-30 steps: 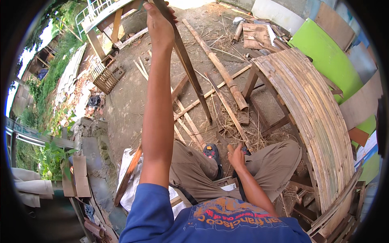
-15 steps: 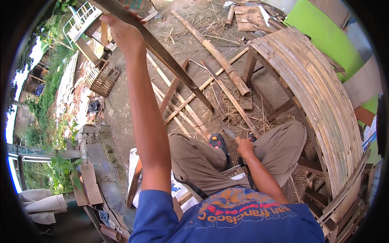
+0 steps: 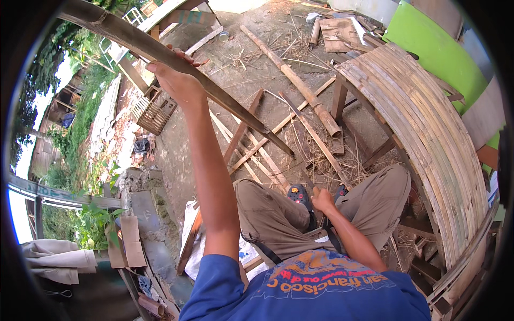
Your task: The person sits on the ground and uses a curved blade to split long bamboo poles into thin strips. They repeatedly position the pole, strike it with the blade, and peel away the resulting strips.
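Note:
With my raised left arm I grip a long, dark split-bamboo pole (image 3: 235,109), which slants from the upper left down toward the ground before my feet. My left hand (image 3: 179,83) wraps it partway along, thumb on the near side and fingertips showing beyond. Its lower end tapers to a point above the ground. Between my knees, my right hand (image 3: 323,200) is closed round the wooden handle of a machete (image 3: 307,178). The blade points forward and up, close to the pole's lower end but apparently apart from it.
A slatted bamboo bench (image 3: 412,128) curves along my right. Ahead, a bamboo pole (image 3: 300,85) and several wooden strips (image 3: 267,160) lie on the dirt among dry scraps. A slatted crate (image 3: 152,113) stands left, beyond a broken concrete wall (image 3: 142,200). A green panel (image 3: 433,51) leans far right.
The whole view has shifted, with the scene sliding right and slightly down. My left hand and the pole sit a little lower; both hands keep their holds.

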Demonstrator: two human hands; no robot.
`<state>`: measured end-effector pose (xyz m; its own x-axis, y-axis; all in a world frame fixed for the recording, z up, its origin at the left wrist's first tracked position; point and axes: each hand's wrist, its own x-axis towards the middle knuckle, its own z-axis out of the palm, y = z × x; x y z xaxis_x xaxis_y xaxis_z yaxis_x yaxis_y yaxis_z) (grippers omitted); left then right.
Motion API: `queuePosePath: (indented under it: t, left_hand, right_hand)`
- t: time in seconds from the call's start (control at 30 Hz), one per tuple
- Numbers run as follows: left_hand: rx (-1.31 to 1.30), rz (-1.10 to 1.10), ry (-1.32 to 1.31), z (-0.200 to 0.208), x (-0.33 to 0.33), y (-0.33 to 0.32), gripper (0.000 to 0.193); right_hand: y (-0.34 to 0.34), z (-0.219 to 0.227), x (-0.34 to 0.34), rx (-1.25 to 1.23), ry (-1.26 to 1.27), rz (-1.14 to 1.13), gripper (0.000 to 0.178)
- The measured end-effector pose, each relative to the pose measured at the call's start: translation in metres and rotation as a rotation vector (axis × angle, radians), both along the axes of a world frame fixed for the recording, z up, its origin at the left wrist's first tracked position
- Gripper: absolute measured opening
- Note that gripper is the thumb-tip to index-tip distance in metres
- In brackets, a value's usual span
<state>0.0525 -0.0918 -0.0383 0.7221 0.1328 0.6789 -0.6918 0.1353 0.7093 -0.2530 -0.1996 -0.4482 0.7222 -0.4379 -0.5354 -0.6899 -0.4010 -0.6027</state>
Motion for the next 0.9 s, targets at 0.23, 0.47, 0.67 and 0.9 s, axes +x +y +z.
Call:
queuePosePath:
  t: [0.23,0.47,0.67,0.9]
  left_hand:
    - [0.044,0.211,-0.075,-0.003,-0.001,-0.007,0.064]
    - [0.064,0.173,-0.122,0.004,-0.013,-0.045,0.063]
    - [0.084,0.164,-0.194,-0.007,-0.012,-0.064,0.054]
    - [0.069,0.178,-0.290,-0.003,0.011,-0.081,0.048]
  right_hand:
    - [-0.004,0.255,0.031,0.221,-0.953,-0.227,0.043]
    - [0.027,0.195,0.060,0.149,-1.227,-0.193,0.032]
    - [0.036,0.152,0.018,0.138,-0.582,-0.033,0.042]
    - [-0.015,0.275,0.031,0.405,-1.373,-0.219,0.022]
